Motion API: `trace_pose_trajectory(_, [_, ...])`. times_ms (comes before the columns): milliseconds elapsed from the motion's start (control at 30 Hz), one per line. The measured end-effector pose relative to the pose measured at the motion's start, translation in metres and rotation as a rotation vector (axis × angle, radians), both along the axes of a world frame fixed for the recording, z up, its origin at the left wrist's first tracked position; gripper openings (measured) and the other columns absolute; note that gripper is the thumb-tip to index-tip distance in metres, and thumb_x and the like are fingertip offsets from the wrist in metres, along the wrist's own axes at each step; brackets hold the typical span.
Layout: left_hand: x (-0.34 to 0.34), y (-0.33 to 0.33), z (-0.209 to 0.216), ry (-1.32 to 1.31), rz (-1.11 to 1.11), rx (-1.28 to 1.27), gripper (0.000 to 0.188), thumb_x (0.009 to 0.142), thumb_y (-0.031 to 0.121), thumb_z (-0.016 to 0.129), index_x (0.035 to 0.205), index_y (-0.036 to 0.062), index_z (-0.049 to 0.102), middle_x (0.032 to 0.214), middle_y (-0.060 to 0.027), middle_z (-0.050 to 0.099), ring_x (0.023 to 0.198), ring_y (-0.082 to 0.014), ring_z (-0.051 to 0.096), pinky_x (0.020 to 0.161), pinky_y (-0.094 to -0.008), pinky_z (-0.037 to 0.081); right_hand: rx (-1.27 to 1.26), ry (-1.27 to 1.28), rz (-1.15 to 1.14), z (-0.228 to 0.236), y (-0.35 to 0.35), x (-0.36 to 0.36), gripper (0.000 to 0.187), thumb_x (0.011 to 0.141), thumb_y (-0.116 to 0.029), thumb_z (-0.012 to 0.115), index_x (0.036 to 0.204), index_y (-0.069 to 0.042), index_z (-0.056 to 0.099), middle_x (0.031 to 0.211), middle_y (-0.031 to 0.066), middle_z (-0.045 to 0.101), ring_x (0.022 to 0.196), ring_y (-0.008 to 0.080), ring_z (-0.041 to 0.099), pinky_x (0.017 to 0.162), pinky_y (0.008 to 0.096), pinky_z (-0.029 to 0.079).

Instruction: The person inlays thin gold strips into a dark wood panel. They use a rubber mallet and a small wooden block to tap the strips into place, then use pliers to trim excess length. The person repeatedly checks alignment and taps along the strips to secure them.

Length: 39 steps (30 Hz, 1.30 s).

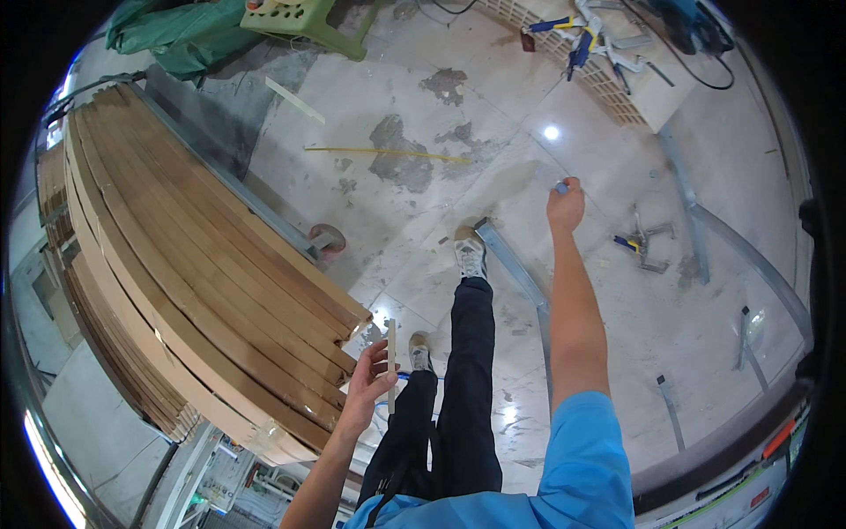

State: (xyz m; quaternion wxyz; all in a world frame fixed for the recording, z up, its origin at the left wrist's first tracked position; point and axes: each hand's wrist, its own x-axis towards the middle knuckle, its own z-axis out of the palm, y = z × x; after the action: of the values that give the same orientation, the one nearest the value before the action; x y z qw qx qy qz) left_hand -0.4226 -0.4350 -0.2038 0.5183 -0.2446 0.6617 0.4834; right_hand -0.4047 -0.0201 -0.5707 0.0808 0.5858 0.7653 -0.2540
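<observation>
My left hand (363, 392) is closed around a thin, flat, pale strip (391, 353), held upright between thumb and fingers just right of the stacked boards' near end. Farther out, my right arm reaches forward over the floor. The right hand (567, 209) is closed on a small bluish thing (561, 188) whose kind I cannot make out. Below that hand, a square metal tube (513, 264) runs beside my right shoe (470, 256). A clamp (641, 242) with blue and yellow parts lies on the floor to its right.
Long brown boards (203, 256) fill the left on a wheeled metal frame (326, 242). A green stool (308, 22) stands at the back. Several clamps rest on a pale crate (634, 88) at the far right. Metal tubes (696, 212) and a yellow strip (388, 152) lie about.
</observation>
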Motion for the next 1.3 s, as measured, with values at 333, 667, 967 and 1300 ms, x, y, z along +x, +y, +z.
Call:
trace_pose_trajectory(333, [-0.027,0.007,-0.01,0.032,-0.055,-0.026,0.08,0.095,0.025,0.077,0.163,0.0037,0.041,0.148,-0.0139,0.056,0.133,-0.0253,0.057,0.116,-0.0426,0.044,-0.123,-0.064,-0.093,-0.028,0.009,0.005,0.065,0.091,-0.024,0.081,0.15,-0.009,0.057,0.127,0.0249,0.071,0.115,0.045,0.071,0.1,0.0543,0.056])
trace_pose_trajectory(667, [-0.057,0.073,0.052,0.127,-0.229,0.258,0.087,0.089,0.02,0.083,0.162,0.0023,0.04,0.146,-0.0153,0.057,0.131,-0.0264,0.057,0.111,-0.0411,0.048,-0.247,0.531,-0.3,0.258,-0.073,0.052,0.037,0.097,-0.024,0.079,0.126,-0.002,0.072,0.101,0.0131,0.077,0.092,0.0256,0.075,0.084,0.0377,0.058])
trace_pose_trajectory(967, [-0.103,0.179,0.094,-0.033,-0.198,0.565,0.064,0.106,0.032,0.062,0.161,0.0039,0.044,0.138,-0.0094,0.066,0.129,-0.0238,0.066,0.107,-0.0381,0.052,0.461,0.619,-0.323,0.515,-0.001,0.191,0.023,0.104,-0.015,0.069,0.122,-0.001,0.072,0.109,0.015,0.074,0.097,0.0281,0.072,0.09,0.0406,0.056])
trace_pose_trajectory(1300, [-0.122,0.375,0.02,0.247,-0.629,0.298,0.081,0.095,0.051,0.08,0.151,0.0012,0.05,0.123,-0.0094,0.066,0.114,-0.0235,0.067,0.099,-0.036,0.052,0.718,0.271,-0.254,0.525,0.13,0.24,0.051,0.097,-0.013,0.072,0.145,-0.001,0.059,0.154,0.0235,0.055,0.141,0.0449,0.051,0.118,0.053,0.042])
